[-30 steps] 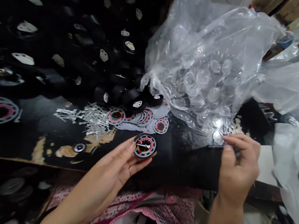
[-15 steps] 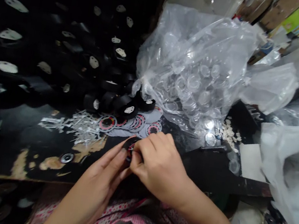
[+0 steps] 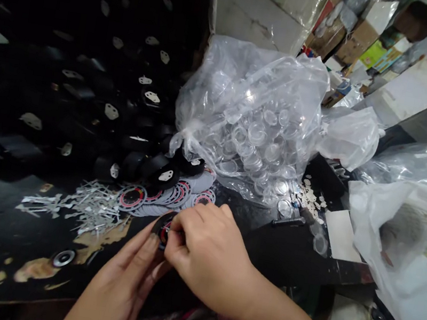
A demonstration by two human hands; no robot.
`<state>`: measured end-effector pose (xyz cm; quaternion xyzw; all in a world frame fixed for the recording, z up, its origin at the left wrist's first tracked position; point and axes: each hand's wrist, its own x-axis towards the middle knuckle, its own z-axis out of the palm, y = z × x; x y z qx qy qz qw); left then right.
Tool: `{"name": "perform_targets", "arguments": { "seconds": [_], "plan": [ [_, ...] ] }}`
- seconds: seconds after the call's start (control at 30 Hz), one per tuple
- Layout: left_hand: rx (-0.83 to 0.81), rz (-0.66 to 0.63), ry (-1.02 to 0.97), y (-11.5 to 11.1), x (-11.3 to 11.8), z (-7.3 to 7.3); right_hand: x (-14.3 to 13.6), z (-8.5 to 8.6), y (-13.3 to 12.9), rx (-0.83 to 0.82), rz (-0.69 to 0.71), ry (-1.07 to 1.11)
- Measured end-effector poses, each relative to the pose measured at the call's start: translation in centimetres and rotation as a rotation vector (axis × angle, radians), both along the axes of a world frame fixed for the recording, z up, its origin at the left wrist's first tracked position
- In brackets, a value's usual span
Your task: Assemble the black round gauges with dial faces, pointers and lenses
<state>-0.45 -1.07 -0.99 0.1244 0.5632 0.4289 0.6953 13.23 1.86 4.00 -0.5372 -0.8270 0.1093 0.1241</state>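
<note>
My left hand [image 3: 127, 270] is closed round a small black round gauge [image 3: 164, 230] with a red-marked dial, held just above the bench's front part. My right hand [image 3: 209, 251] pinches over the dial face; what sits between its fingertips is too small to make out. Behind both hands lies a spread of grey round dial plates [image 3: 132, 198] with red and black rings. Left of them is a heap of thin pale pointers [image 3: 90, 208]. A small metal-rimmed ring [image 3: 64, 258] rests on the worn bench top [image 3: 34, 240].
Clear round covers fill a big plastic bag [image 3: 249, 111] behind the hands. Black round housings [image 3: 162, 173] are stacked at the left. Small white pieces [image 3: 308, 197], a white card [image 3: 341, 234] and a white plastic bag [image 3: 411, 267] are at the right. Cartons stand farther back.
The view has shifted, so the bench things appear lower and farther left. Both hands stay together at the gauge, and more of its dial shows now.
</note>
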Motion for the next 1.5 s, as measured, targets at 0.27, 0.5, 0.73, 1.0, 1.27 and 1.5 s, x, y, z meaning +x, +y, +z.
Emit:
{"name": "perform_targets", "arguments": {
  "seconds": [0.27, 0.5, 0.73, 1.0, 1.27, 1.5],
  "plan": [
    [0.244, -0.155, 0.018, -0.6, -1.0, -2.2, 7.3, -0.9, 8.1, 0.166, -0.583, -0.121],
    [0.193, -0.093, -0.122, -0.4, -0.5, -2.2, 8.2, -3.2, 9.3, 0.191, -0.492, -0.174],
    [0.018, 0.020, -0.364, 1.2, -0.2, 0.1, 4.4, -2.2, 3.7, 0.250, -0.156, 0.085],
    [0.097, 0.059, -0.305, 1.5, -0.7, 0.4, 1.1, -2.7, -1.7, 0.213, 0.063, 0.108],
    [0.455, -0.287, 0.179, -0.8, -0.4, -0.4, 0.2, -1.1, 0.5, -0.041, -0.174, 0.343],
    [0.500, -0.310, 0.306, -1.0, -0.8, 0.5, -1.4, -2.2, 0.2, 0.090, -0.137, 0.451]
  ]
}}
